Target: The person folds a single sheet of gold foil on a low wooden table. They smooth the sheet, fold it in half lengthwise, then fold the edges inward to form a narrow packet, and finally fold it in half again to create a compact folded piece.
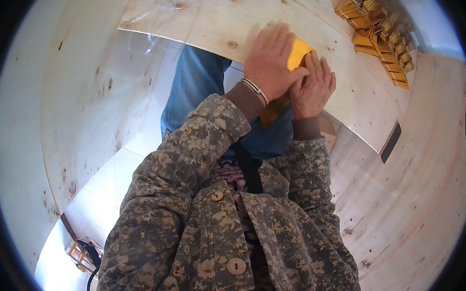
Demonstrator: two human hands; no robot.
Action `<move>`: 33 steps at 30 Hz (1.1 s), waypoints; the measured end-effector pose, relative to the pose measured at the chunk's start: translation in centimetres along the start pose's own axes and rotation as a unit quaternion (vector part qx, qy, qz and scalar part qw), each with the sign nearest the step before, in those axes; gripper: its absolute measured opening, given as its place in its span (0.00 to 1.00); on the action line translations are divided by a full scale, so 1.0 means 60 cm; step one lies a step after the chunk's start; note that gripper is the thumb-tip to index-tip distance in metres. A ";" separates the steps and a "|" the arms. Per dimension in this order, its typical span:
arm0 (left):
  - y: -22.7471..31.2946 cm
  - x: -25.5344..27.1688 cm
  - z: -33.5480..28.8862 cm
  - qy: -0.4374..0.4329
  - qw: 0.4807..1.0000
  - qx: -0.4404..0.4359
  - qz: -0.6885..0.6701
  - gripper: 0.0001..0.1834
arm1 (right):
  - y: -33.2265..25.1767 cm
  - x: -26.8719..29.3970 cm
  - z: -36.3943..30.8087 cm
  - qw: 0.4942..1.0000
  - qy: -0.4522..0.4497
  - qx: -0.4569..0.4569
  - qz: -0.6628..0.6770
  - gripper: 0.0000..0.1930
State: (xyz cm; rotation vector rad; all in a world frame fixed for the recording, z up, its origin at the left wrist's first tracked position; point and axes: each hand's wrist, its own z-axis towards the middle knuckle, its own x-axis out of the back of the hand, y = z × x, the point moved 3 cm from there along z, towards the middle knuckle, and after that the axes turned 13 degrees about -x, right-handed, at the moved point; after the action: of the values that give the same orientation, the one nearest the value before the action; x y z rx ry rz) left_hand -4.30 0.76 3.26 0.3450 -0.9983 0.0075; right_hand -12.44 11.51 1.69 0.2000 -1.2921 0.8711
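Note:
A shiny gold-yellow sheet of paper (297, 53) lies at the front edge of the wooden table, between and under my hands. Part of what looks like the same gold material, darker in shade, hangs over the edge above my lap. My left hand (271, 55) rests palm down, fingers stretched out over the tabletop and the sheet's left side; its fingertips are slightly blurred. Against the sheet's right side lies my right hand (312, 85), fingers extended and a little bent. The thumbs come close together over the paper. Any grip beneath the palms is hidden.
Several tied bundles of folded gold paper (379, 30) stand along the table's far right side. Clear plastic film (149, 16) lies at the far left of the wooden tabletop (207, 22). A dark strip (390, 143) sits at its right corner. Wooden panels flank both sides.

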 end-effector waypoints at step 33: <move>-0.004 -0.015 -0.018 -0.040 0.999 0.021 0.012 0.43 | 0.001 0.000 0.000 1.000 0.008 0.003 -0.008 0.22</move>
State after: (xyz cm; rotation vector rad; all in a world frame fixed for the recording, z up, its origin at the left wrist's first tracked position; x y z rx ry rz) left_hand -3.87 0.99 1.90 0.3745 -1.0834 0.0364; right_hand -12.51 11.55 1.64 0.2069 -1.2729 0.8619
